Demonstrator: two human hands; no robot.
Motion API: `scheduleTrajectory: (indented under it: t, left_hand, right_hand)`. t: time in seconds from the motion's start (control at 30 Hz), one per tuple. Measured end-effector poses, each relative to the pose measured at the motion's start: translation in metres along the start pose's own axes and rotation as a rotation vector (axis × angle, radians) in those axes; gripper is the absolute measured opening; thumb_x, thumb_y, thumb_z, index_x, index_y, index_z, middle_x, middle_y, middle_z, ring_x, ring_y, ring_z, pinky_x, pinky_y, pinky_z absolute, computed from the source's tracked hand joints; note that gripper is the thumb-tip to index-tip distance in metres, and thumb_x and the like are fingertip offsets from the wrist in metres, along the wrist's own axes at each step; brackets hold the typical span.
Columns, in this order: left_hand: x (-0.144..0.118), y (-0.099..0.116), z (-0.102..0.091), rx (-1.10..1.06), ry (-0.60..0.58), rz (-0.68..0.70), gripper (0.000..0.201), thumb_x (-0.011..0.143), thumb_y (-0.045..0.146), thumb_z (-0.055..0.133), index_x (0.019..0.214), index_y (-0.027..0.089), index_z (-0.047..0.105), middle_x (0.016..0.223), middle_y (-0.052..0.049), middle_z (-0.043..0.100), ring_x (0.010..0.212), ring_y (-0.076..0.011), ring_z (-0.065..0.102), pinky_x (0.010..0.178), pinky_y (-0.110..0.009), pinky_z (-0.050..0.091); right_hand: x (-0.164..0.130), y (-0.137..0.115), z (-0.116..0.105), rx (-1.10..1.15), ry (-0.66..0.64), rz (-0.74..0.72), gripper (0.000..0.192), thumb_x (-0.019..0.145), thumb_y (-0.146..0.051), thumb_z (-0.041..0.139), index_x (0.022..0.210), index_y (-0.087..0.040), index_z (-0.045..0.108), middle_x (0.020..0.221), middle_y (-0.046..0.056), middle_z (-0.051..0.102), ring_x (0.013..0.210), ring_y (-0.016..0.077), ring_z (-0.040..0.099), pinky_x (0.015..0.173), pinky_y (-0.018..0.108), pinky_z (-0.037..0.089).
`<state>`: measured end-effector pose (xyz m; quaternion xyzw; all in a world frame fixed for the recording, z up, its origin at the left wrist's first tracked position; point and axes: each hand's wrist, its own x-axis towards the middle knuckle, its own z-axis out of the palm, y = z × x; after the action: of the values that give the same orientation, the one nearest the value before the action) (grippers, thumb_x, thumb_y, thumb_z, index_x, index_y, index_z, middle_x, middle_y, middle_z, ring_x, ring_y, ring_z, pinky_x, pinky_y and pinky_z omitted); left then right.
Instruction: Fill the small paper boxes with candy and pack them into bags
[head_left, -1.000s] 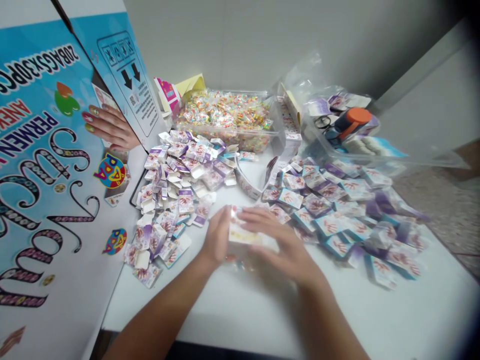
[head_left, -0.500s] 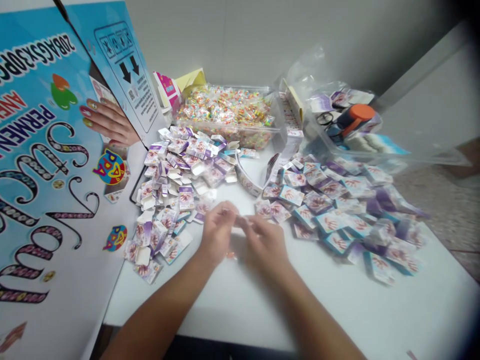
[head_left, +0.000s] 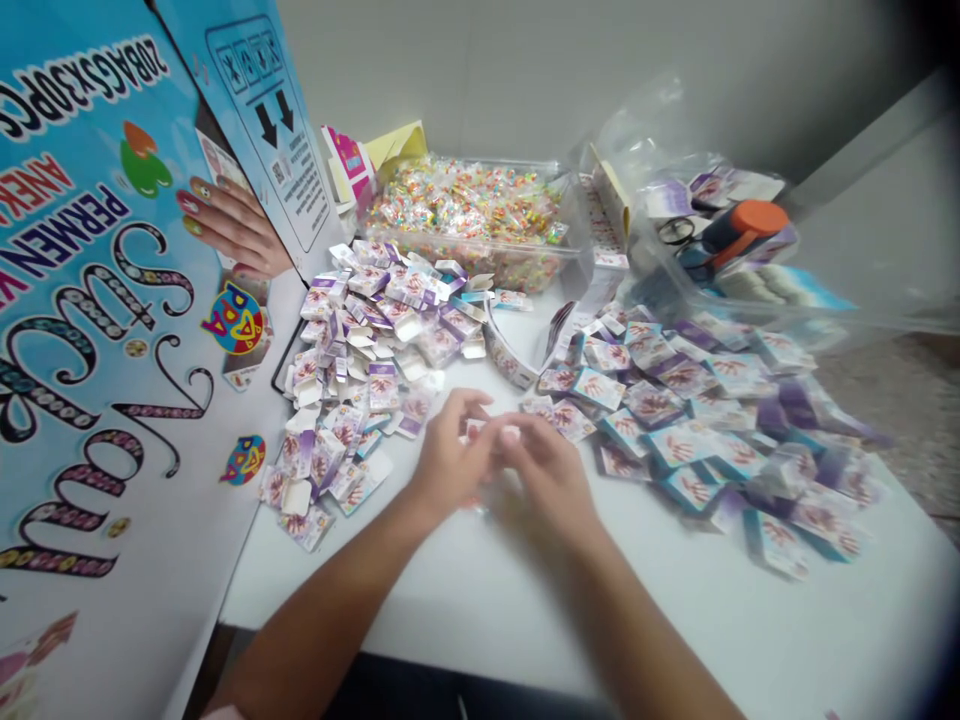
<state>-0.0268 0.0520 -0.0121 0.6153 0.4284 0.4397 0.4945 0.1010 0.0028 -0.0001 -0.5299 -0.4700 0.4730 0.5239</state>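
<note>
My left hand (head_left: 454, 455) and my right hand (head_left: 546, 465) meet above the white table (head_left: 480, 600). Their fingers are bent and pinched together at the tips. A small whitish piece with some red (head_left: 474, 428) shows between them, mostly covered by the fingers, so its kind is unclear. Beneath the hands, a small clear-and-orange packet (head_left: 475, 505) lies on the table, partly hidden. To the left is a heap of small purple-and-white boxes (head_left: 382, 385), several with open flaps. On the right spreads another heap of small boxes (head_left: 679, 445), which look closed.
Behind the heaps stands a clear plastic tub (head_left: 480, 245) full of colourful candy packets (head_left: 469, 195). A curved printed strip (head_left: 510, 362) lies before it. At the back right, a clear bin (head_left: 720, 310) holds an orange-capped item (head_left: 757, 218). A large printed carton (head_left: 150, 400) stands at left.
My fingers have shifted: the left fingers are lifted and more spread, and the right fingertips have come closer to the left thumb. The whole view has moved slightly.
</note>
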Motion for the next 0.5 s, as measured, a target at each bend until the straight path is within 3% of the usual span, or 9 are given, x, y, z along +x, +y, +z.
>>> scheduleTrajectory:
  t: [0.1, 0.2, 0.27, 0.37, 0.43, 0.5]
  left_hand:
    - [0.002, -0.006, -0.001, -0.064, 0.018, 0.025, 0.022, 0.091, 0.028, 0.06, 0.111, 0.022, 0.051, 0.086, -0.001, 0.064, 0.08, -0.0141, 0.065, 0.074, -0.025, 0.05]
    - [0.007, -0.01, -0.006, 0.124, 0.077, 0.095, 0.01, 0.097, 0.025, 0.048, 0.106, 0.021, 0.051, 0.09, -0.004, 0.067, 0.085, -0.016, 0.067, 0.081, -0.03, 0.05]
    - [0.012, -0.012, -0.01, 0.452, 0.074, 0.155, 0.008, 0.096, 0.024, 0.048, 0.1, 0.02, 0.054, 0.095, -0.007, 0.067, 0.093, -0.0202, 0.065, 0.086, -0.036, 0.048]
    - [0.015, -0.016, -0.016, 0.886, -0.03, 0.212, 0.016, 0.091, 0.031, 0.059, 0.101, 0.019, 0.057, 0.104, -0.01, 0.066, 0.108, -0.0294, 0.057, 0.094, -0.047, 0.041]
    - [0.016, -0.02, -0.017, 1.012, -0.112, 0.217, 0.019, 0.09, 0.03, 0.061, 0.104, 0.018, 0.058, 0.107, -0.011, 0.065, 0.11, -0.0311, 0.055, 0.096, -0.049, 0.038]
    - [0.015, -0.025, -0.016, 1.039, -0.177, 0.223, 0.014, 0.092, 0.02, 0.055, 0.106, 0.018, 0.058, 0.105, -0.01, 0.065, 0.107, -0.0289, 0.056, 0.095, -0.047, 0.039]
  right_hand:
    - [-0.003, 0.01, 0.008, -0.263, 0.24, -0.159, 0.016, 0.093, -0.034, 0.056, 0.1, -0.021, 0.063, 0.073, 0.002, 0.071, 0.06, 0.0161, 0.068, 0.059, 0.029, 0.057]
    - [-0.004, 0.018, 0.007, -0.427, 0.393, -0.325, 0.018, 0.094, -0.021, 0.048, 0.105, -0.021, 0.063, 0.1, 0.006, 0.072, 0.055, 0.0104, 0.064, 0.054, 0.026, 0.055]
    - [-0.003, 0.018, 0.002, -0.552, 0.381, -0.436, 0.023, 0.09, -0.011, 0.044, 0.097, -0.021, 0.064, 0.115, 0.009, 0.068, 0.059, 0.0096, 0.065, 0.056, 0.026, 0.056]
    - [-0.005, 0.013, -0.006, -0.801, 0.284, -0.531, 0.03, 0.081, -0.001, 0.04, 0.084, -0.02, 0.062, 0.116, 0.01, 0.067, 0.085, 0.0161, 0.07, 0.07, 0.029, 0.057]
    - [-0.007, 0.008, -0.01, -0.907, 0.255, -0.575, 0.031, 0.079, 0.001, 0.04, 0.083, -0.02, 0.062, 0.115, 0.01, 0.067, 0.097, 0.0185, 0.068, 0.075, 0.03, 0.056]
    - [-0.009, 0.003, -0.014, -0.929, 0.203, -0.627, 0.029, 0.082, -0.001, 0.041, 0.083, -0.02, 0.062, 0.109, 0.008, 0.068, 0.095, 0.0174, 0.068, 0.073, 0.027, 0.053]
